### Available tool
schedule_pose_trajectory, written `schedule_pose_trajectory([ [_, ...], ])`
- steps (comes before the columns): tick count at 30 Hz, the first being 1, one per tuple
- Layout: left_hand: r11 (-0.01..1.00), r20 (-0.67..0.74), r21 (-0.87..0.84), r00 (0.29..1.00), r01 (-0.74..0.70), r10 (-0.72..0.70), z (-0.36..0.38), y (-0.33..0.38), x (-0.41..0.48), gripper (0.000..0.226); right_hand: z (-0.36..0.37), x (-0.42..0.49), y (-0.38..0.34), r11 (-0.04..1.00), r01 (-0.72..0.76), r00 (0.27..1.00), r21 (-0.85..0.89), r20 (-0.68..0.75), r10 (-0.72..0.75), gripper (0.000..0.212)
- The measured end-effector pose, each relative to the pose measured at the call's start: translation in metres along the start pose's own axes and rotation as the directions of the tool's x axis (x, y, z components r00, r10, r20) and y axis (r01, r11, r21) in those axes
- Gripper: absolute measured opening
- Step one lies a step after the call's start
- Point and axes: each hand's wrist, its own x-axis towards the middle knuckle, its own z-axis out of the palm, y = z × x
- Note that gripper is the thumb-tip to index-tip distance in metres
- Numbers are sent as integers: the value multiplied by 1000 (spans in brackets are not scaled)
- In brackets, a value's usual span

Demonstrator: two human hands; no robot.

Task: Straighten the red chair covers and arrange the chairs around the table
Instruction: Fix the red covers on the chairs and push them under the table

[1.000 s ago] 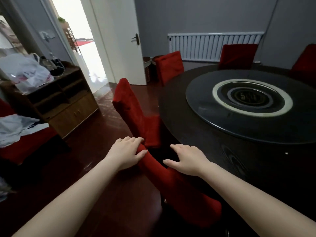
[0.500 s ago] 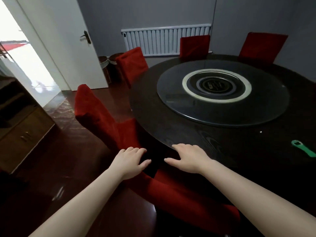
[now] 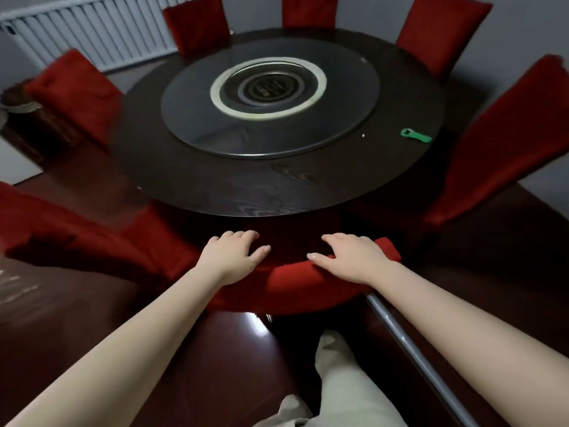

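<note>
Left hand [image 3: 232, 254]: lies on the top of the near chair [image 3: 292, 282] at lower centre of the frame, fingers curled over the far side of the backrest, thumb stretched toward the other hand; it grasps the top edge
Right hand [image 3: 351, 257]: on the same top edge, a little apart from the left, fingers bent over the far side, thumb pointing left; it grasps the red cover [image 3: 388, 252] near its right corner
Near chair: backrest just beside the near rim of the desk [image 3: 234, 189], seat hidden beneath the desk top
Other chairs: all in red covers, ringing the desk: lower-left chair [image 3: 77, 232], left chair [image 3: 77, 87], upper-left chair [image 3: 197, 26], top chair [image 3: 309, 10], upper-right chair [image 3: 443, 35], right chair [image 3: 508, 143]
Desk: round, dark wood, with a round glass turntable [image 3: 197, 127] in its middle
Green bottle opener [image 3: 415, 136]: flat on the desk at right, just outside the turntable rim
Radiator [image 3: 92, 35]: white, on the wall at upper left
Floor [image 3: 200, 365]: glossy dark red; a pale trouser leg [image 3: 345, 383] shows at the bottom edge
</note>
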Motion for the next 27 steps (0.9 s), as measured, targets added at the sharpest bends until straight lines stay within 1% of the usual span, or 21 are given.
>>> schedule_pose_trajectory([
  [2,999,48,-44,999,23,-21,12,1,-8,62,18,-9,-3,997,-13,998,-73,-54,9,74],
  [4,984,92,-136,990,114,-102,25,0,-18,59,28,-12,-7,985,-50,988,-164,-155,24,68],
  [5,981,83,-134,988,137,-127,33,0,-23,57,30,-12,-9,978,-81,982,-190,-182,46,66],
  [8,995,-99,13,990,104,-102,48,1,-35,55,32,-7,-16,959,-134,977,-248,-194,86,69],
  [9,994,-119,26,987,110,-106,48,3,-36,55,33,-5,-16,956,-137,976,-259,-203,84,69],
  [13,984,-85,112,988,137,-128,50,7,-36,57,40,3,-12,953,-125,967,-277,-248,55,69],
  [15,985,-112,107,986,133,-121,54,9,-38,59,43,6,-7,954,-116,957,-275,-288,33,70],
  [19,991,-152,70,983,116,-105,58,7,-38,64,48,7,-3,969,-103,920,-225,-393,6,60],
  [22,996,-176,63,983,57,-45,58,1,-34,61,44,6,-9,960,-126,933,-248,-359,30,64],
  [24,998,-199,61,980,35,-22,58,-6,-35,65,46,5,-15,953,-139,933,-269,-358,35,65],
  [27,998,-229,59,973,21,-6,61,-27,-39,64,52,-1,-34,963,-138,933,-231,-356,48,64],
])
